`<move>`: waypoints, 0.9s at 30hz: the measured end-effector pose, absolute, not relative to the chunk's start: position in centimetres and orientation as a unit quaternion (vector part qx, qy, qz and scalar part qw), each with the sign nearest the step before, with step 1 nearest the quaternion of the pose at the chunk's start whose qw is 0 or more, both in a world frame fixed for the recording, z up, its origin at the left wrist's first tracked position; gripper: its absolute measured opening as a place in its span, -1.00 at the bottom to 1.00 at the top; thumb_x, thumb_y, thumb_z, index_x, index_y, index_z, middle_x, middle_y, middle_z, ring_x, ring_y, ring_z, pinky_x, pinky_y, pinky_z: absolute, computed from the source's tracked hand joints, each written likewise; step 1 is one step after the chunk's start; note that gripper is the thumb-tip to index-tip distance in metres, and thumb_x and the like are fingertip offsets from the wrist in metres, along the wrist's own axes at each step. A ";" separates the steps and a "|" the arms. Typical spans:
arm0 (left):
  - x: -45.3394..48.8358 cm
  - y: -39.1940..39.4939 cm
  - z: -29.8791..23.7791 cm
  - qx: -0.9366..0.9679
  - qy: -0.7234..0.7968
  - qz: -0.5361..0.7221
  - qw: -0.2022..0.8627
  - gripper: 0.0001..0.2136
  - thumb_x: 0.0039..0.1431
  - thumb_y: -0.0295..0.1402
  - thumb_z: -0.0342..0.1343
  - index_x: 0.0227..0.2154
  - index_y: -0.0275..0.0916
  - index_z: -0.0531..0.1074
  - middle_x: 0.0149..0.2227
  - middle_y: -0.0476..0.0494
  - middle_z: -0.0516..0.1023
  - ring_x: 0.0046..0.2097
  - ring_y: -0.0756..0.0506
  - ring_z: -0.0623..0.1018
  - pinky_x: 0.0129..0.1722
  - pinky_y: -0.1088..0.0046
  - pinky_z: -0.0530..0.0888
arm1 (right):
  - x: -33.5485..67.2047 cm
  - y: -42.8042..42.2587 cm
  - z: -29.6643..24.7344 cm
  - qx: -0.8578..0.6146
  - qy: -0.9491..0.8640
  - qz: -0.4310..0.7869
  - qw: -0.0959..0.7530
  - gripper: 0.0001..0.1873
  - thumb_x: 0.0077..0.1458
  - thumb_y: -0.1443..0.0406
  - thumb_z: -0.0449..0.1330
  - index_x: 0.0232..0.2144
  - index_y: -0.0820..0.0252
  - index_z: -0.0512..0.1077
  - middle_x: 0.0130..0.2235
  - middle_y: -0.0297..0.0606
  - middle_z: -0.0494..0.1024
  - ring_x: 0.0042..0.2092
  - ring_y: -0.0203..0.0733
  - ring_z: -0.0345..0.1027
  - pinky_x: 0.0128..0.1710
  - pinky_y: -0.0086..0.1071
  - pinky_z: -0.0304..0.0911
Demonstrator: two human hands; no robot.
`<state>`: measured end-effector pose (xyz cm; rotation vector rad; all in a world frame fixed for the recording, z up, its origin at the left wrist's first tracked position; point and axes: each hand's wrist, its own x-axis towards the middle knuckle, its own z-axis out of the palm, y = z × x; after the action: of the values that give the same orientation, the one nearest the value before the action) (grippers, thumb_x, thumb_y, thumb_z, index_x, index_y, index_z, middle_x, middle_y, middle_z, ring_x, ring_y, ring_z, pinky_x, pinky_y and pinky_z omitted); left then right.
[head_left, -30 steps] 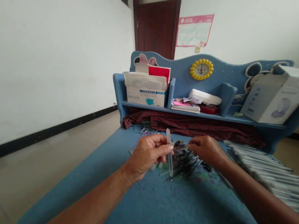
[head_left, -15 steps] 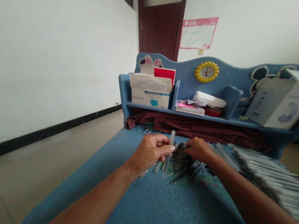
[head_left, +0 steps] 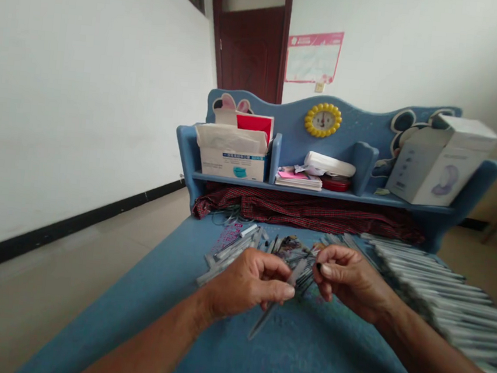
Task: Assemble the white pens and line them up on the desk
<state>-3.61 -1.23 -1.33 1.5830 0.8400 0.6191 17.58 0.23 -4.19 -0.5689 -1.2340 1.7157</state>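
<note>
Fuzzy blue desktop point(head_left: 258, 363), left hand point(head_left: 248, 283) grip around slim clear tube point(head_left: 263, 324) (right hand point(head_left: 349, 275) pinched shut).

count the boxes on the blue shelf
2. The mask box sits in the left compartment of the shelf; the large white box stands tilted at its right end. More could be hidden behind these.

One camera, worn on the head, faces forward and down along the blue surface point(head_left: 302, 362). The left hand point(head_left: 250, 280) and right hand point(head_left: 349, 275) sit close, mid-picture. The shelf point(head_left: 292, 141) stands beyond them, and the door point(head_left: 250, 52) is farther back at the top.
</note>
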 end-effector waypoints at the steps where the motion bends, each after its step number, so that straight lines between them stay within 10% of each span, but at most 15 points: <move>1: -3.5 -1.3 -1.3 0.678 0.355 0.255 0.590 -0.83 -0.07 -0.34 0.19 -0.41 -0.35 0.48 -0.58 0.04 0.38 -0.57 0.11 0.30 -0.59 0.62 0.26 | 17.8 0.1 -4.3 -0.227 -0.492 0.701 0.464 -0.85 -0.19 0.34 0.35 -0.51 0.25 0.44 -0.57 -0.34 0.48 -0.63 -0.38 0.30 -0.66 -0.52 0.21; 27: -2.9 -1.8 -1.0 0.721 0.342 0.190 0.572 -0.83 -0.07 -0.32 0.16 -0.44 -0.33 0.48 -0.60 0.05 0.33 -0.57 0.10 0.27 -0.58 0.60 0.20 | 18.5 -0.7 -5.2 -0.196 -0.482 0.741 0.425 -0.85 -0.08 0.35 0.29 -0.36 0.26 0.53 -0.46 -0.24 0.55 -0.54 -0.36 0.39 -0.55 -0.51 0.32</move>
<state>-2.90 -1.84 -0.99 1.6901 0.8013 0.4444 18.47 -0.74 -5.21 -0.4892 -1.2062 1.8531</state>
